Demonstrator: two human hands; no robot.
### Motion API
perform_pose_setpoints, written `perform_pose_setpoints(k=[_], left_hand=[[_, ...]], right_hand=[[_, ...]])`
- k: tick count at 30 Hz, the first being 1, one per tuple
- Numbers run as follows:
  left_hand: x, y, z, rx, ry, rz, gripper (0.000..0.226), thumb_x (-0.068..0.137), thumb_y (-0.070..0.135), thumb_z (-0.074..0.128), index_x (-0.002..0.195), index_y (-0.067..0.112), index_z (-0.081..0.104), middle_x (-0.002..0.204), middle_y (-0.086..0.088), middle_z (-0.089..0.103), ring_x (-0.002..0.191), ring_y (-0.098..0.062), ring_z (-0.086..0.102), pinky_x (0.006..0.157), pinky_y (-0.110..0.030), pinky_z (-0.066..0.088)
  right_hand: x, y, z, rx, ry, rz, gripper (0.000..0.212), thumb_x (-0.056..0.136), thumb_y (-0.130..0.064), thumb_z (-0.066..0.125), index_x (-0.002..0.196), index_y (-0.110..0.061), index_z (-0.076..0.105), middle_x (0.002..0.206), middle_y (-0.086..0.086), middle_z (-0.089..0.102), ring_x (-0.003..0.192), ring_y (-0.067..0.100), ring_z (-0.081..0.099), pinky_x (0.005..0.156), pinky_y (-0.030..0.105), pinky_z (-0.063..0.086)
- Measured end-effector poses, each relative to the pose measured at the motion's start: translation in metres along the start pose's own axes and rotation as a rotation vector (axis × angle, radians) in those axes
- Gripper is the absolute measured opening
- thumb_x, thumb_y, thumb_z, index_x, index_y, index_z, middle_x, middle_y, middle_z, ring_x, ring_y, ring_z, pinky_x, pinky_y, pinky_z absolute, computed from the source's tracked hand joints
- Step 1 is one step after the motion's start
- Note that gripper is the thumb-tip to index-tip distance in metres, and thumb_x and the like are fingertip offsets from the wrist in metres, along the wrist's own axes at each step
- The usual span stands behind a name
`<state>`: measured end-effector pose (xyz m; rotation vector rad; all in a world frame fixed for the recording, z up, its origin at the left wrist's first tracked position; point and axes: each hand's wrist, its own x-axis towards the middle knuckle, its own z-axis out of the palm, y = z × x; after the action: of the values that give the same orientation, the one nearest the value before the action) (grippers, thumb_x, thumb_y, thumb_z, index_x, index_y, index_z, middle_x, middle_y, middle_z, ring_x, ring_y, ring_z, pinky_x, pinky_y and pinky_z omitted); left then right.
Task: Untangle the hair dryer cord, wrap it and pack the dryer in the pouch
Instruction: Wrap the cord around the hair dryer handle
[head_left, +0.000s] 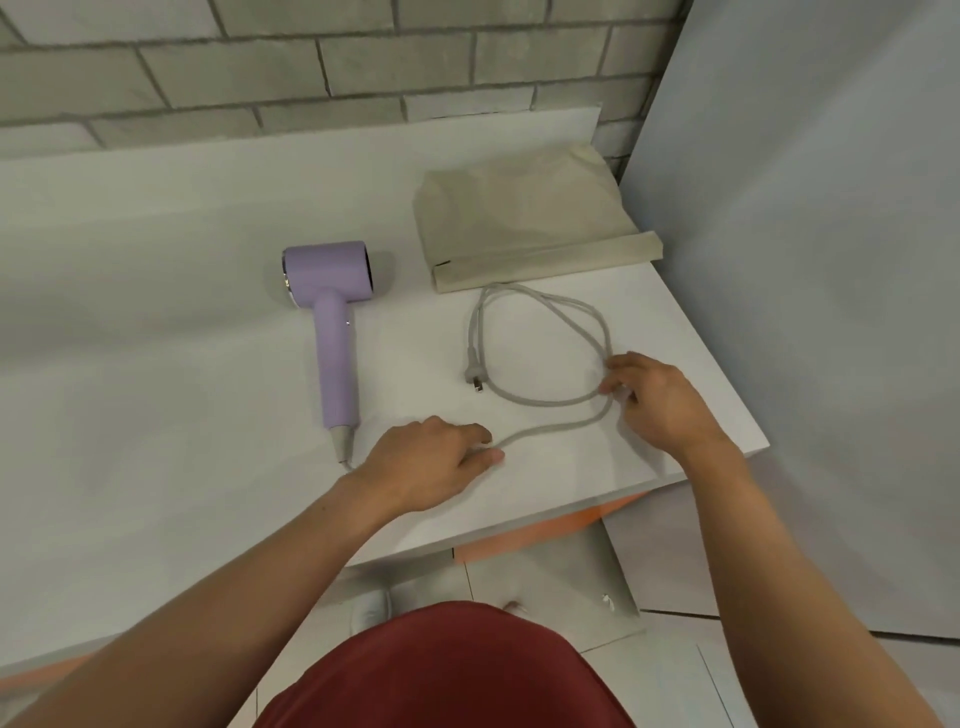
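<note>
Two hands hold the gray cord (545, 430) on the white table (156, 364).

The left hand (436, 457) curls its fingers round the cord close to the purple hair dryer (332, 312), which lies flat on the left. The right hand (654, 400) pinches the cord where its loops cross, near the right edge. The plug (474, 376) rests between them. The tan pouch (524, 228) lies flat, farther back.
</note>
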<state>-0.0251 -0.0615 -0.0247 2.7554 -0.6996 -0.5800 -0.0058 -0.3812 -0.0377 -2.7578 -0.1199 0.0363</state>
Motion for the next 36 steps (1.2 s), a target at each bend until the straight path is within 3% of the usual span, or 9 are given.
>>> perform_pose_setpoints(k=[3, 6, 10, 15, 20, 23, 26, 32, 36], left_hand=[[-0.01, -0.017, -0.024, -0.142, 0.11, 0.032, 0.049, 0.101, 0.062, 0.032, 0.125, 0.036, 0.066, 0.118, 0.005, 0.073, 0.106, -0.023, 0.068, 0.089, -0.039, 0.054], [-0.019, -0.06, -0.05, -0.249, 0.385, -0.013, 0.031, 0.1, 0.011, 0.053, 0.123, 0.018, 0.072, 0.117, -0.005, 0.072, 0.102, -0.026, 0.069, 0.09, -0.033, 0.051], [-0.033, -0.129, -0.073, -0.091, 0.547, -0.137, 0.066, 0.075, -0.018, 0.046, 0.128, 0.014, 0.069, 0.128, -0.013, 0.063, 0.11, -0.037, 0.063, 0.084, -0.043, 0.054], [-0.032, -0.175, -0.077, 0.217, 0.412, 0.04, 0.083, 0.069, -0.023, 0.055, 0.144, 0.015, 0.058, 0.147, -0.02, 0.05, 0.127, -0.044, 0.051, 0.085, -0.054, 0.056], [0.003, -0.18, -0.084, 0.484, 0.327, 0.3, 0.069, 0.079, -0.016, 0.064, 0.142, 0.012, 0.06, 0.153, -0.024, 0.047, 0.14, -0.047, 0.045, 0.105, -0.057, 0.044], [0.022, -0.181, -0.089, 0.591, 0.225, 0.376, 0.048, 0.088, -0.003, 0.066, 0.134, 0.013, 0.066, 0.153, -0.019, 0.05, 0.142, -0.041, 0.045, 0.105, -0.05, 0.042], [0.033, -0.181, -0.094, 0.769, 0.195, 0.452, 0.033, 0.076, 0.009, 0.077, 0.108, 0.017, 0.071, 0.12, -0.008, 0.07, 0.115, -0.036, 0.061, 0.086, -0.042, 0.047], [0.047, -0.181, -0.097, 0.856, 0.232, 0.546, 0.023, 0.082, 0.031, 0.07, 0.101, 0.022, 0.062, 0.091, -0.001, 0.059, 0.091, -0.032, 0.063, 0.106, -0.05, 0.033], [0.047, -0.17, -0.109, 0.731, 0.203, 0.53, 0.026, 0.079, 0.023, 0.066, 0.104, 0.023, 0.062, 0.09, 0.001, 0.057, 0.083, -0.031, 0.06, 0.092, -0.043, 0.042]], right_hand=[[-0.003, -0.024, -0.004, -0.017, 0.144, 0.012, 0.04, 0.082, 0.016, 0.057, 0.107, -0.007, 0.078, 0.133, 0.011, 0.066, 0.127, 0.036, 0.056, 0.096, 0.045, 0.055], [-0.007, -0.08, 0.003, 0.088, 0.188, -0.184, 0.035, 0.088, 0.009, 0.062, 0.113, -0.009, 0.076, 0.13, 0.008, 0.067, 0.123, 0.031, 0.057, 0.098, 0.036, 0.051], [-0.012, -0.148, 0.027, 0.194, -0.223, -0.374, 0.036, 0.102, -0.037, 0.064, 0.134, -0.023, 0.068, 0.14, -0.005, 0.059, 0.135, 0.015, 0.044, 0.115, 0.025, 0.031], [-0.014, -0.139, 0.025, 0.008, -0.506, -0.246, 0.055, 0.08, -0.073, 0.069, 0.121, -0.037, 0.071, 0.12, -0.017, 0.056, 0.115, 0.007, 0.047, 0.104, 0.029, 0.037], [-0.013, -0.121, 0.013, 0.015, -0.533, -0.254, 0.006, 0.093, -0.038, 0.075, 0.097, -0.036, 0.072, 0.095, -0.016, 0.065, 0.089, 0.009, 0.063, 0.086, 0.043, 0.055], [-0.01, -0.13, 0.003, 0.066, -0.471, -0.186, 0.005, 0.1, -0.037, 0.064, 0.098, -0.041, 0.062, 0.101, -0.017, 0.065, 0.096, 0.011, 0.064, 0.088, 0.043, 0.055], [-0.013, -0.148, -0.006, 0.191, -0.337, -0.148, 0.005, 0.102, -0.043, 0.056, 0.1, -0.041, 0.06, 0.103, -0.019, 0.069, 0.1, 0.005, 0.065, 0.09, 0.035, 0.054], [-0.007, -0.19, -0.022, 0.344, -0.01, -0.258, 0.017, 0.094, -0.039, 0.074, 0.107, -0.028, 0.078, 0.09, -0.007, 0.064, 0.081, 0.017, 0.06, 0.073, 0.028, 0.049], [0.008, -0.208, -0.046, 0.415, 0.053, -0.264, 0.019, 0.089, -0.034, 0.081, 0.106, -0.025, 0.082, 0.078, -0.001, 0.057, 0.071, 0.011, 0.053, 0.071, 0.017, 0.041]])
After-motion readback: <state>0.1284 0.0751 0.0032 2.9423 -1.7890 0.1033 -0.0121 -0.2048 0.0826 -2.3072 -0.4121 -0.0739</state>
